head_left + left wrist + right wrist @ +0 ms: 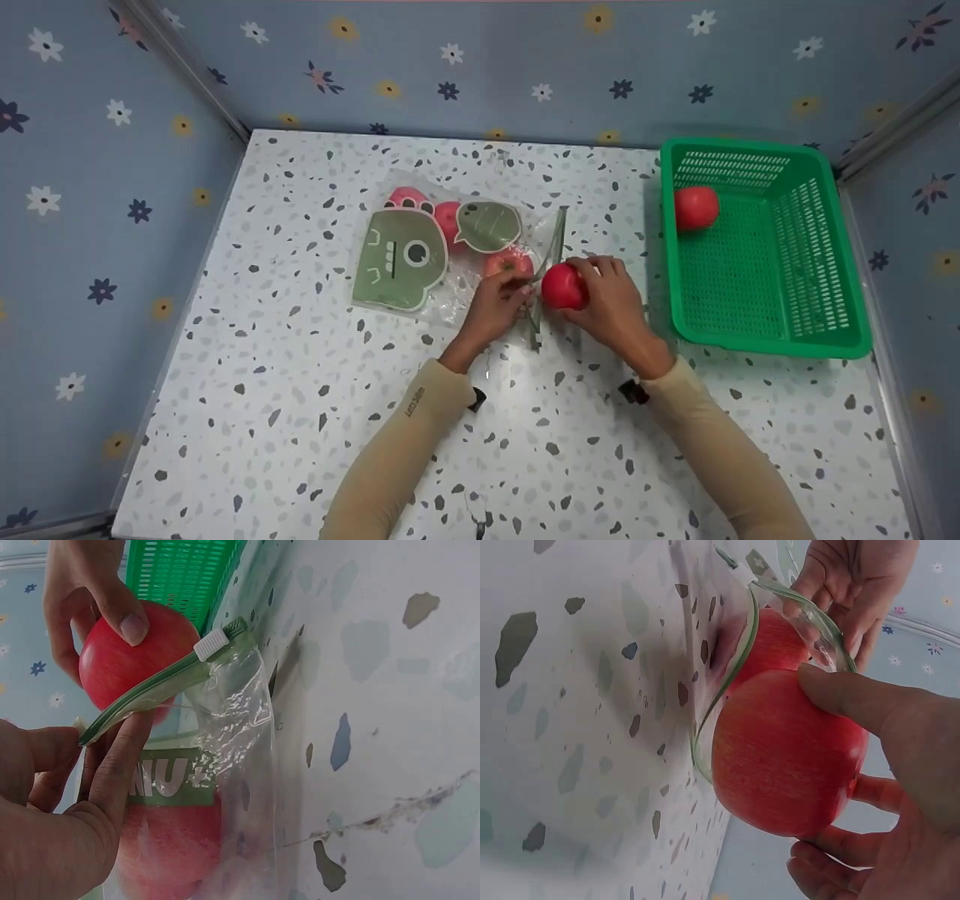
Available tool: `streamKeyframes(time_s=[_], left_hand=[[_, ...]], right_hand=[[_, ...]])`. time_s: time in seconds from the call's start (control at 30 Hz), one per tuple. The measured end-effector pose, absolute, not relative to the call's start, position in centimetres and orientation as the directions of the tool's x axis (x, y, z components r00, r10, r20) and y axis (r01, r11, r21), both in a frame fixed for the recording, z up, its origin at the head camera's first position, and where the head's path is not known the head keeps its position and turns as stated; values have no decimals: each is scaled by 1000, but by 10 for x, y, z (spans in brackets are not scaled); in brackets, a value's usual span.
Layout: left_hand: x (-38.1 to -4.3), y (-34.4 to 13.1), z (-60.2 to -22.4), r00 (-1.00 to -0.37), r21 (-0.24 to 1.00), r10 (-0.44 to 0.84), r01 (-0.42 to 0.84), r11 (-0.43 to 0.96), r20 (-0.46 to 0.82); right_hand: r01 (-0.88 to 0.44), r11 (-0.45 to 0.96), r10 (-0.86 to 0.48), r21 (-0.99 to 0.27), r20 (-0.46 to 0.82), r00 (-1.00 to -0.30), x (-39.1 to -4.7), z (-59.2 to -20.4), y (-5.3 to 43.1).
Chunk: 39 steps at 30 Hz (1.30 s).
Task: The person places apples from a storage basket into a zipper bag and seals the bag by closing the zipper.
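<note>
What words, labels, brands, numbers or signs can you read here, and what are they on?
Clear bag: "IU" on a green band; the left hand and glare leave the full word unclear.
Left sleeve: dark lettering, possibly "Let's slim", too small to be sure.
Nothing else reads clearly; other small marks on the bag are too blurred.

On the speckled white worktop (pixel 262 435), a clear plastic bag (pixel 420 259) lies left, a green rectangular plastic basket (pixel 754 281) right; between them, a round red apple (pixel 561 286) sits in my right hand (pixel 611 304).
</note>
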<state>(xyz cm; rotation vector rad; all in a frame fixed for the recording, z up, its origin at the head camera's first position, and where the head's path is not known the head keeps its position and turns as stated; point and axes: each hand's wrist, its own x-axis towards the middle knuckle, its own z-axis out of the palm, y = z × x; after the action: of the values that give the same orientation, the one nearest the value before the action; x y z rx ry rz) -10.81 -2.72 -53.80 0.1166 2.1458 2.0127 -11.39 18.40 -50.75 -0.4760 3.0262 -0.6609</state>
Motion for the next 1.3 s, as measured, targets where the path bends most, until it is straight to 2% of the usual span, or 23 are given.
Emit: streamKeyframes(time_s=[0.3, 1.3], left_hand=[[-108, -27, -538, -979, 991, 187, -51, 126, -74], [-106, -25, -535, -983, 992, 174, -38, 117, -59]], right_hand=[[-282, 865, -280, -416, 66, -958, -116, -515, 173], [-308, 825, -292, -473, 109, -950, -123, -531, 155]])
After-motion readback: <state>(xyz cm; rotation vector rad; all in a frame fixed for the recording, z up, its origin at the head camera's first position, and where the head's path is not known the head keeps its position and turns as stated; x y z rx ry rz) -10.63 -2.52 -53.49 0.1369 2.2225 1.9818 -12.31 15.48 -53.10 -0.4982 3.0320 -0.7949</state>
